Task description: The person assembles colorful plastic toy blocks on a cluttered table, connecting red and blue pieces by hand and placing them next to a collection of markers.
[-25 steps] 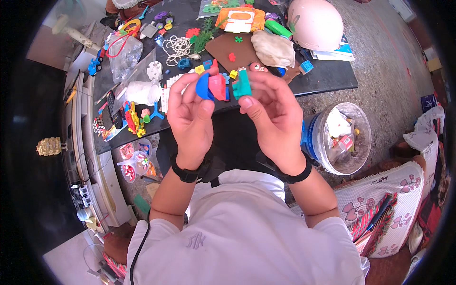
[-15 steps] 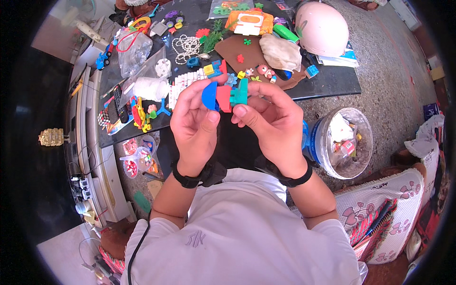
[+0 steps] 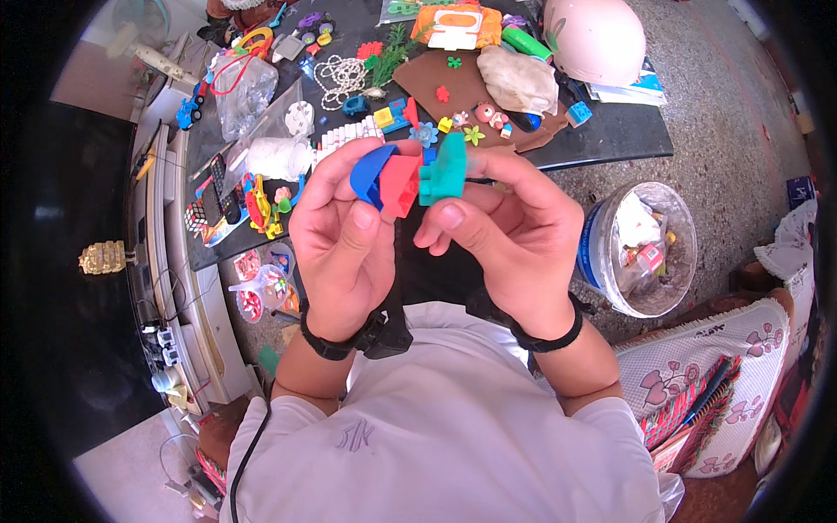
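In front of my chest, my left hand point(image 3: 344, 235) pinches a blue rounded toy block point(image 3: 370, 179) joined to a red toy block point(image 3: 401, 185), both tilted. My right hand point(image 3: 514, 231) grips a green toy block point(image 3: 449, 170) between thumb and fingers, its studs turned toward the red one. Only a sliver separates red and green; whether they touch at some point I cannot tell. Just beyond my hands lie a blue flower piece point(image 3: 424, 133) and a stack of white tiles point(image 3: 349, 133).
The dark table point(image 3: 602, 146) carries a pink helmet point(image 3: 595, 42), a brown sheet point(image 3: 427, 80), a white pouch point(image 3: 519, 81), a bead string point(image 3: 340, 80) and clear plastic bags point(image 3: 246, 98). A bucket of rubbish point(image 3: 649, 248) stands at right; a divided candy tray point(image 3: 264, 286) sits low at left.
Both hands have come slightly nearer and moved apart a little. The blue and red blocks now tilt, and the green block has shifted right, away from the red one.
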`<action>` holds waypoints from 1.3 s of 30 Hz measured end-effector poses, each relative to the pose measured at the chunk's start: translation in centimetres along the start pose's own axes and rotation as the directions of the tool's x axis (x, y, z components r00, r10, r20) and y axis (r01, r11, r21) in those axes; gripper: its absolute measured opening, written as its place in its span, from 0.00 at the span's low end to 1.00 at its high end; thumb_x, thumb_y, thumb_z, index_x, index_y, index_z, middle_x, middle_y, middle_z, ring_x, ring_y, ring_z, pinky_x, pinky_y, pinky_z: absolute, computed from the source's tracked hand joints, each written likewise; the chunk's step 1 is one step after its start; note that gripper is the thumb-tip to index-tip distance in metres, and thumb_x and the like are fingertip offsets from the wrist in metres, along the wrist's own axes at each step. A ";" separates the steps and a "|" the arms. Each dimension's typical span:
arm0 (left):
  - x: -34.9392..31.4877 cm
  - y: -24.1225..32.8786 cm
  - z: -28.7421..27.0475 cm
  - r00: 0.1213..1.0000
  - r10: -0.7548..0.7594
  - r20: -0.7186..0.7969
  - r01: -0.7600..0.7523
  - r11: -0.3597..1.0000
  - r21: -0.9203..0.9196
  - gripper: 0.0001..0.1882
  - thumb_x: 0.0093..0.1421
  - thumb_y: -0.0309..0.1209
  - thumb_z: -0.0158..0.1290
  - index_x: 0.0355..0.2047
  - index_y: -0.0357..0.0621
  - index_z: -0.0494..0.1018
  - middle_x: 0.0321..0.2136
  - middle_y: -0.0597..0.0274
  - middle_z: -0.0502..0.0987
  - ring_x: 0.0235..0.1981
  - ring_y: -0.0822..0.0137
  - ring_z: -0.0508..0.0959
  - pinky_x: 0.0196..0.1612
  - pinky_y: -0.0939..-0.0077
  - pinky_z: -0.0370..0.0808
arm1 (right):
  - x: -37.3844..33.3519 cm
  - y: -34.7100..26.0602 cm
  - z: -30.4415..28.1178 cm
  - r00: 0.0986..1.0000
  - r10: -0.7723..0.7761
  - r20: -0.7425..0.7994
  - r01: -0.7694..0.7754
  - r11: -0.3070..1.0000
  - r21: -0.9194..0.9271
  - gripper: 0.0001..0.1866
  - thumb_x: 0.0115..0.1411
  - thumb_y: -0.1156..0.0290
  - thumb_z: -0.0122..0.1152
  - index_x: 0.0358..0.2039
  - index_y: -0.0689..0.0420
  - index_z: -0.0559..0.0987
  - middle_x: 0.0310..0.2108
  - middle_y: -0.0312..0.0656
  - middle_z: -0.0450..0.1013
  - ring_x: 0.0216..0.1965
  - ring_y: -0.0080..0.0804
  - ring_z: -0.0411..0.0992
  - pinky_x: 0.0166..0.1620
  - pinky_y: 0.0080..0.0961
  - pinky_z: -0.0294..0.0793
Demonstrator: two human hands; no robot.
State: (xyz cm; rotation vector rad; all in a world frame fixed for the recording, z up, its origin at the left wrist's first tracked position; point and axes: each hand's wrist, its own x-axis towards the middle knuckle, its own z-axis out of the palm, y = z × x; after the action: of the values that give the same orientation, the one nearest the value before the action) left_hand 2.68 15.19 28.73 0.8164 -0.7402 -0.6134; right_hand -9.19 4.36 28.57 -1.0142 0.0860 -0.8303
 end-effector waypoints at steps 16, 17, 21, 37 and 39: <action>0.0 0.6 -0.4 0.997 0.076 -0.010 -0.074 0.988 0.139 0.32 0.62 0.31 0.66 0.61 0.29 0.65 0.54 0.41 0.78 0.55 0.57 0.79 0.61 0.59 0.74 | 0.8 -0.7 -0.1 1.000 -0.019 0.018 0.022 0.986 -0.167 0.17 0.58 0.89 0.69 0.48 0.71 0.80 0.39 0.42 0.74 0.35 0.25 0.81 0.36 0.18 0.81; 0.1 0.4 -0.3 0.996 0.086 0.000 -0.085 0.987 0.139 0.32 0.62 0.31 0.66 0.61 0.29 0.65 0.54 0.41 0.78 0.55 0.57 0.79 0.61 0.59 0.74 | 0.9 -0.8 -0.1 1.000 -0.009 0.006 0.010 0.985 -0.175 0.17 0.57 0.89 0.69 0.48 0.71 0.80 0.39 0.42 0.73 0.35 0.24 0.80 0.36 0.17 0.81; 0.5 -0.1 0.3 0.996 0.091 0.018 -0.093 0.988 0.126 0.33 0.62 0.32 0.66 0.61 0.29 0.65 0.54 0.40 0.78 0.55 0.57 0.79 0.60 0.60 0.75 | 0.9 -0.7 -0.6 0.997 -0.074 -0.007 0.072 0.988 -0.138 0.17 0.57 0.89 0.70 0.48 0.71 0.81 0.39 0.41 0.73 0.33 0.22 0.79 0.35 0.16 0.79; 3.2 -2.4 1.3 0.984 0.016 0.178 -0.069 0.952 0.297 0.33 0.64 0.35 0.66 0.61 0.25 0.67 0.53 0.40 0.78 0.54 0.55 0.80 0.60 0.60 0.76 | 1.4 -1.4 -5.2 0.986 -0.146 -0.078 0.108 0.924 -0.367 0.17 0.55 0.83 0.75 0.46 0.66 0.84 0.36 0.40 0.77 0.24 0.15 0.72 0.27 0.14 0.67; 3.4 -3.1 1.6 0.986 -0.011 0.169 -0.037 0.959 0.280 0.32 0.64 0.34 0.66 0.61 0.25 0.68 0.52 0.42 0.79 0.53 0.57 0.81 0.58 0.61 0.76 | 1.3 -1.3 -5.2 0.987 -0.074 -0.141 0.038 0.969 -0.242 0.17 0.56 0.83 0.74 0.47 0.67 0.83 0.37 0.40 0.77 0.25 0.16 0.74 0.27 0.14 0.69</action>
State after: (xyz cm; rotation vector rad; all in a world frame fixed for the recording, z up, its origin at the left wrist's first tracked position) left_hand 2.90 10.37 28.14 1.0300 -1.0035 -0.5766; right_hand -11.26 -0.55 27.14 -1.1837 0.2925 -0.9633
